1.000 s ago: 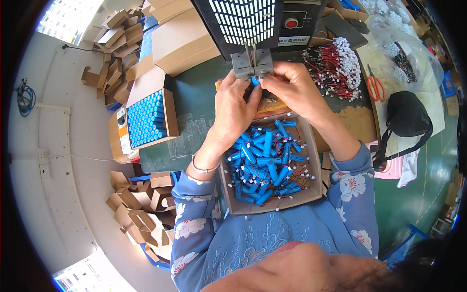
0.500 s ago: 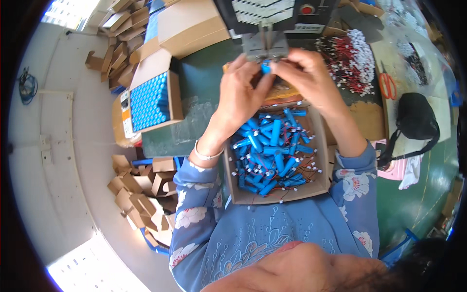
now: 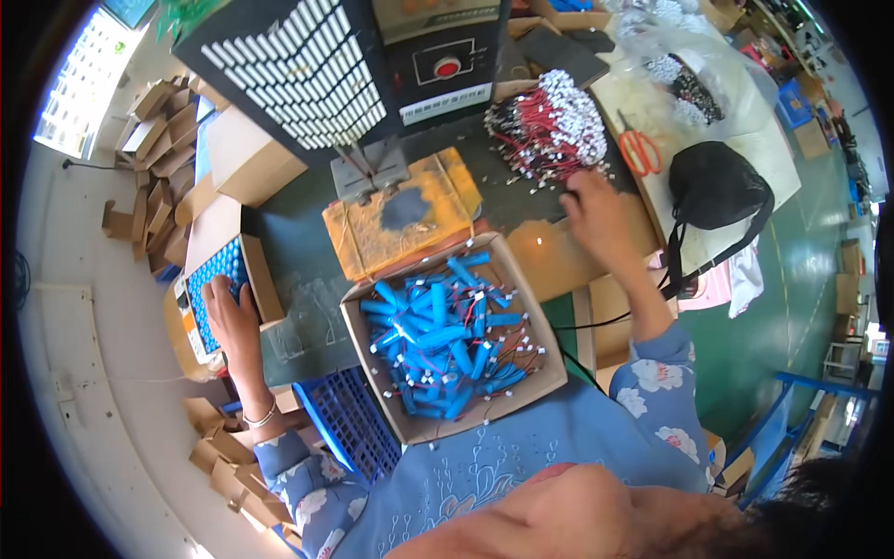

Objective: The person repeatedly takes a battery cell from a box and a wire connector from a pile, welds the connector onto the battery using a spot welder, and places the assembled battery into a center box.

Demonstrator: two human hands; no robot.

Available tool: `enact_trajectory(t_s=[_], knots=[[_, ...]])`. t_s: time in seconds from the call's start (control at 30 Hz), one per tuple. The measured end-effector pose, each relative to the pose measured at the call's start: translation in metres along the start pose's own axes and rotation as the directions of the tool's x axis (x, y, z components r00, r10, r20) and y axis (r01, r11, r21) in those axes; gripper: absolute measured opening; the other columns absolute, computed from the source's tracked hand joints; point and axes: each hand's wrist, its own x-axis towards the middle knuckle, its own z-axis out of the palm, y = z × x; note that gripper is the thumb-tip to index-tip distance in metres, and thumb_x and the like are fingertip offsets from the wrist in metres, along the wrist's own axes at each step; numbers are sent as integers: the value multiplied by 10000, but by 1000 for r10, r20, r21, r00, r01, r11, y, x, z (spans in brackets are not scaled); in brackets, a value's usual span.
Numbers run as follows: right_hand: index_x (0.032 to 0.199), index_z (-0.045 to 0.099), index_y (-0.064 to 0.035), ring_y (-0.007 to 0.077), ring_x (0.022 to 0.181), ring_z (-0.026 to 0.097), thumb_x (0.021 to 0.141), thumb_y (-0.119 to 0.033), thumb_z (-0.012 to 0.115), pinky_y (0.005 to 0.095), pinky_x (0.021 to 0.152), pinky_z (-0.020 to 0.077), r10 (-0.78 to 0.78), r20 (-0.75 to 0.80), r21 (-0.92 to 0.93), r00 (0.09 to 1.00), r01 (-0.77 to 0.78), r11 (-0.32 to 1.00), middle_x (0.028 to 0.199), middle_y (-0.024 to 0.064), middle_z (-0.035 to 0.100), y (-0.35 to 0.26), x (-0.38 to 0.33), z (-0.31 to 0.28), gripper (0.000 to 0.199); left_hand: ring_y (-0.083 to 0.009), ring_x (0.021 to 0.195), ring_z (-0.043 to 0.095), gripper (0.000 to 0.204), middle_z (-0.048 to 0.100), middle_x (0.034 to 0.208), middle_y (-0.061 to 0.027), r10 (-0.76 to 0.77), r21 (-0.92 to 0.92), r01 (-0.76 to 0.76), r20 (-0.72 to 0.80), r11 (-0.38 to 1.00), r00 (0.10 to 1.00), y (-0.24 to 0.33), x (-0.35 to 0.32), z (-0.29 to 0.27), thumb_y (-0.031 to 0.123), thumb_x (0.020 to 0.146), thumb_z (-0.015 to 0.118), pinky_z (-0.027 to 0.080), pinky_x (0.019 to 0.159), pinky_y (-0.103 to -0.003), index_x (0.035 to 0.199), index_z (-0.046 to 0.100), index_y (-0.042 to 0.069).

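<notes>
My left hand (image 3: 231, 321) lies over the open carton (image 3: 264, 279) of blue cylindrical battery cells (image 3: 222, 266) at the left. Its fingertips touch the cell tops, thumb apart from the fingers; no lifted cell shows. At the right, my right hand (image 3: 601, 222) reaches the near edge of a heap of red and black wires with white connectors (image 3: 554, 126). A gap shows between its thumb and fingers, and no wire is visibly held. Between my arms stands a cardboard box (image 3: 548, 359) of wired blue cells (image 3: 447, 335).
Behind the box, a machine (image 3: 372, 172) with two thin electrodes stands over a worn yellow block (image 3: 447, 200). Orange-handled scissors (image 3: 640, 154) and a black bag (image 3: 717, 186) lie at right. A blue plastic crate (image 3: 349, 424) and cardboard pieces are at lower left.
Both hands have left the blue cell under the machine's electrodes and moved apart, the left to the cell carton, the right to the wire heap. The view has shifted.
</notes>
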Motion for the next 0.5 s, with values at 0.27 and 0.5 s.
enact_trajectory(t_s=[0.27,0.5], knots=[[869,511,-13,317,755,610,772,-40,525,424,632,513,29,208,-280,978,31,960,828,151,531,-13,18,6,102,-368,810,520,213,507,893,-186,168,-133,-176,-73,975,983,-5,-1,-5,49,810,630,440,724,-419,965,497,-11],[931,530,-71,271,789,558,763,-66,525,397,715,400,-105,46,-409,993,115,905,795,103,505,16,-3,-4,169,-102,829,587,173,623,976,-99,-108,-875,99,54,474,993,44,-6,-32,125,962,482,486,680,-222,1101,465,24]])
